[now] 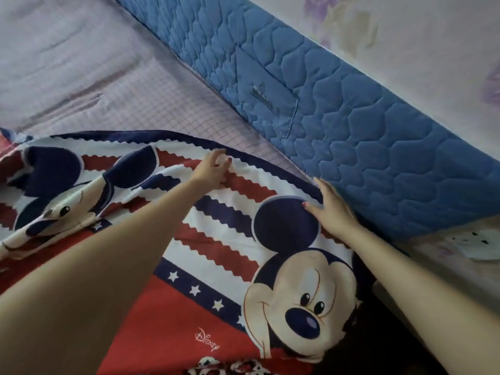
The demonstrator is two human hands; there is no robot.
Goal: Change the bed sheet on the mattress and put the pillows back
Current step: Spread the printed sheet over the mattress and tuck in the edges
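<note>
Two hands work a Mickey Mouse bed sheet [216, 253] over the mattress's checked lilac cover [108, 85]: left hand [211, 170] pinching its far hem, right hand [332, 209] pressing flat, fingers together, beside the blue quilted mattress side [351, 117]; spreading half-done, no pillows visible.

Sheet spread over the mattress

The bed sheet [216, 239] lies on the mattress [81, 63], its right edge against the quilted slab [351, 117] along the mattress's right edge.

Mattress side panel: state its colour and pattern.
Blue, quilted in a pebble-like stitch pattern, clearest in the head view.
</note>
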